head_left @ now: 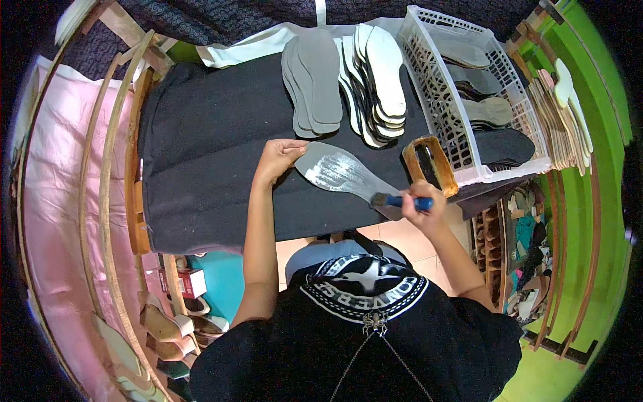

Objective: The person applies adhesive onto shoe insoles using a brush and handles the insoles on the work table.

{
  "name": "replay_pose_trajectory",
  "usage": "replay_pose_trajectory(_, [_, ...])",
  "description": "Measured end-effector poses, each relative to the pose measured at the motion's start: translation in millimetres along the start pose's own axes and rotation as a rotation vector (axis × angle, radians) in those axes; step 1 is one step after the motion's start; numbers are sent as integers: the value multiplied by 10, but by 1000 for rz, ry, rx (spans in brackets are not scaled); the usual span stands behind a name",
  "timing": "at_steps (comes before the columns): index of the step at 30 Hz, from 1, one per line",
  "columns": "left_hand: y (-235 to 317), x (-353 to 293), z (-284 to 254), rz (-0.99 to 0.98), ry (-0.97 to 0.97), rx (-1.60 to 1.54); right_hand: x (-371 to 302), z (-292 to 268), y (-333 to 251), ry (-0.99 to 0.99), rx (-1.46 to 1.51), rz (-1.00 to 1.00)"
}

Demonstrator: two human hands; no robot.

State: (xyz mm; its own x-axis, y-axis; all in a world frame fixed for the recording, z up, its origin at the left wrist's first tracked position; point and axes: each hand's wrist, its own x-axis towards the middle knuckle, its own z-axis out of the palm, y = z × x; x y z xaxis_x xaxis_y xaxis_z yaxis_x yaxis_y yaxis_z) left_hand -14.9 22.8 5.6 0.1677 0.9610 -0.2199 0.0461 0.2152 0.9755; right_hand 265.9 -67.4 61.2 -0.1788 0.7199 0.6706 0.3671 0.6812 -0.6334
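A grey insole [335, 175] lies slantwise over the black-covered table, its wide end to the left. My left hand [280, 159] pinches that wide end by its edge. Shiny wet streaks cover much of the wide part. In my right hand [425, 203] is a brush with a blue handle [410, 202]; its dark bristles rest on the narrow part of the insole. Just beyond my right hand stands an open-topped, yellowish-brown container [439, 164], stained round its rim. Part of the insole's narrow end is hidden by the brush and my hand.
Grey insoles [315, 80] and white-topped insoles [382, 74] lie stacked at the table's far side. A white plastic crate [479, 175] with more insoles stands at the right. Pale sole-shaped pieces [559, 120] line the rack beside it. Wooden rails [114, 167] run along the left.
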Motion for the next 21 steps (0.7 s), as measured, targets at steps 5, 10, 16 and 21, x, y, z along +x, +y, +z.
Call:
replay_pose_trajectory(5, [-60,38,-45,-26,-17,40,71,-46,-67,-49,-39,22])
replay_pose_trajectory(10, [83,8,40,-44,-17,24,179,411,-1,-17,70,-134])
replay_pose_trajectory(16, [112,-42,48,-60,30,-5,-340,-82,-79,4,-21,-137])
replay_pose_trajectory(21, [87,-54,39,-13,26,-3,-68,-171,-177,-17,-82,-69])
